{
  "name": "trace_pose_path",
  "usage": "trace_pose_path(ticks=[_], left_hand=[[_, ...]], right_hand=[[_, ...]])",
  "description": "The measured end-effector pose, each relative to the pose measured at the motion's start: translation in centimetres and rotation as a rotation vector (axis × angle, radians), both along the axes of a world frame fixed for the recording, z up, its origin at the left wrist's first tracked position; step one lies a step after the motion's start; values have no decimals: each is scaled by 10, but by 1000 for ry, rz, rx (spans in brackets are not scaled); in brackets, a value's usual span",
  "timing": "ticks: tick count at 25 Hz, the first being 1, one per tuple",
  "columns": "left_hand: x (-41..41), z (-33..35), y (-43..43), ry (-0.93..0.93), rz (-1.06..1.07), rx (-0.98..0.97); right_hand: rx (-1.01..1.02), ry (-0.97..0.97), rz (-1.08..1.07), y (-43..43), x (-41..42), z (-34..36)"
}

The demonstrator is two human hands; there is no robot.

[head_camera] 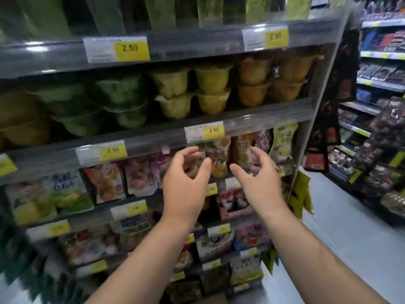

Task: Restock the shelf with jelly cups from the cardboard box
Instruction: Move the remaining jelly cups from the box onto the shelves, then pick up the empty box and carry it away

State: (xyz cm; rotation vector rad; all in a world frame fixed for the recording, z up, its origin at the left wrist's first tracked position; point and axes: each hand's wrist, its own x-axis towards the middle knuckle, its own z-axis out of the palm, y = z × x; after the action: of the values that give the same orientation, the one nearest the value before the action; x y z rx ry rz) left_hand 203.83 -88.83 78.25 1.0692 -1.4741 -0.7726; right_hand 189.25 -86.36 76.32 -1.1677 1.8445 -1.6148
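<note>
Colours on the shelf in front of you, L to R: amber cups [24, 128], dark green cups [122, 91], pale yellow-green cups [212, 77], orange cups [254, 71]. The shelf rail [263, 115] under them is grey w/ a glossy clear strip. Your price tags [129, 49] are white w/ a yellow block & dark digits. One row down, the pouches [140, 176] are white & pink w/ fruit prints; the pack [70, 194] at left is green & yellow. Lower, you see a pink box [234, 205] w/ a red & white cartoon pattern. The top-row bags [160, 12] are green. The floor [350, 238] is pale grey-blue.
</note>
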Motion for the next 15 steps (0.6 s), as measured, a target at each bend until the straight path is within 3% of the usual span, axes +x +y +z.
trace_pose_path(ticks=[6, 15], left_hand=[[80, -105, 17, -64, -4, 300], [148, -291, 29, -277, 98, 740]], right_hand=[[215, -140, 41, 16, 60, -98], [676, -256, 104, 34, 82, -290]])
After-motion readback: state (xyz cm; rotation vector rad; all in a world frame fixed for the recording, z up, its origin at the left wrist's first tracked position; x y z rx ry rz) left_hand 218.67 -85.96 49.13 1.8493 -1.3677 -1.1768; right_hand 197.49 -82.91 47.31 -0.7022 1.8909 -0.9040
